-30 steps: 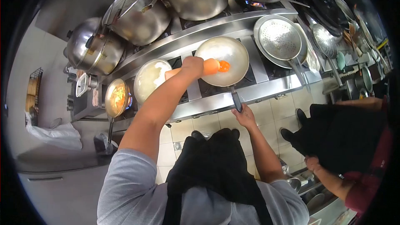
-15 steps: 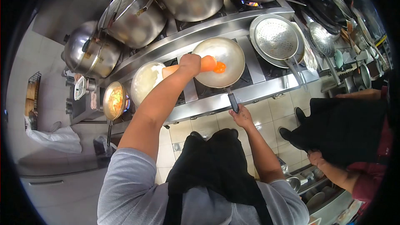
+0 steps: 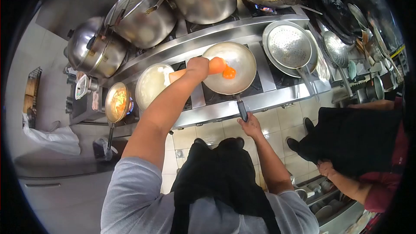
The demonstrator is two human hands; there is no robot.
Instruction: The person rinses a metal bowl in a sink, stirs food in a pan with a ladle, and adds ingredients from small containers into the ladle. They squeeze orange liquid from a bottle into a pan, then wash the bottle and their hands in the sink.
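My left hand (image 3: 198, 67) is wrapped round an orange bottle (image 3: 216, 66), tilted nearly flat over a frying pan (image 3: 236, 53). A small pool of bright orange sauce (image 3: 229, 73) lies in the pan by the bottle's end. My right hand (image 3: 250, 125) is closed at the tip of the pan's dark handle (image 3: 242, 110); its fingers are partly hidden. Left of this pan, partly behind my forearm, sits a wide pan with pale contents (image 3: 151, 84). Further left, a smaller pan (image 3: 116, 103) holds yellow-orange food over a blue flame.
Large steel pots (image 3: 197, 2) line the rear burners. A perforated skimmer (image 3: 289, 45) rests on a pan to the right, its handle over the stove edge. Ladles and utensils (image 3: 336, 47) crowd the far right. Another person in a black apron (image 3: 346, 141) stands close at right.
The view has shifted slightly. Both hands keep their holds on the bottle and the pan handle. The orange pool looks a little larger.
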